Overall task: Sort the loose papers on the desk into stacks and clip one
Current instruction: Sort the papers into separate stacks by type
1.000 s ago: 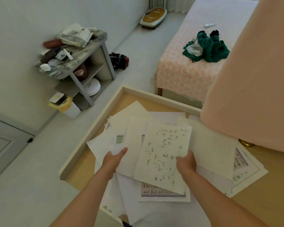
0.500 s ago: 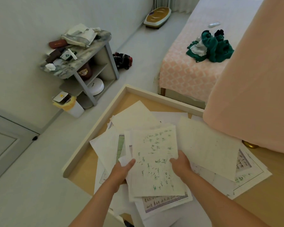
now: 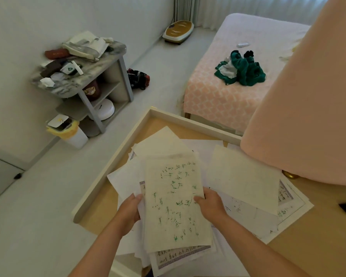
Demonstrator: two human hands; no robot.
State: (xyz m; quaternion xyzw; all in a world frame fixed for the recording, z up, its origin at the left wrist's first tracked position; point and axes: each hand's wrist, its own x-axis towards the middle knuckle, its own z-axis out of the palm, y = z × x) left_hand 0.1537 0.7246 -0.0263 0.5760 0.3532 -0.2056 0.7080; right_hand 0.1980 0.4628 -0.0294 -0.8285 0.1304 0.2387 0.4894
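A cream sheet with green handwriting [image 3: 174, 206] tops a loosely gathered bundle [image 3: 180, 256], which the left hand [image 3: 128, 210] and right hand [image 3: 210, 206] grip by its long edges. At its 3 o'clock a blank cream sheet [image 3: 244, 176] lies flat over purple-bordered printouts [image 3: 288, 198]. More white sheets [image 3: 124, 178] fan out at 10 o'clock.

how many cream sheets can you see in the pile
3. The green-handwritten sheet, held by the left hand and right hand; a blank sheet behind it; a blank sheet to its right. Others may be hidden underneath.
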